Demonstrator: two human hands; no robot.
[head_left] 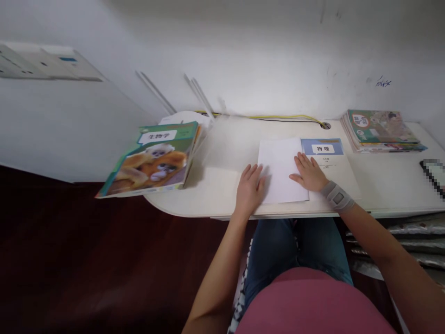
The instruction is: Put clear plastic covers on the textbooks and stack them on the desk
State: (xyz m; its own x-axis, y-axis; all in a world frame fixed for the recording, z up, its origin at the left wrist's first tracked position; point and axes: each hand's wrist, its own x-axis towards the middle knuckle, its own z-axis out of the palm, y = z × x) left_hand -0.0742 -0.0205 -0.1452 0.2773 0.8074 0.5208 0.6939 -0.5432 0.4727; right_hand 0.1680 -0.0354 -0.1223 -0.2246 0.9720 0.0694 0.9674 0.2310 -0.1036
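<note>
A physics textbook (333,174) lies open on the white table (222,185), a blank white page (283,178) on its left side and a title page with a blue band on its right. My left hand (249,190) rests along the left edge of the blank page, fingers stretched out and thumb apart. Lying across the fold is my right hand (309,172), its palm down and fingers spread over both pages. A grey band (337,195) wraps my right wrist. Neither hand grips anything.
Books topped by a biology textbook (156,160) overhang the table's left end, before a white device with antennas (200,93). Another book stack (382,130) stands at the back right. A phone-like object (434,174) lies far right. A yellow cable (278,117) follows the wall.
</note>
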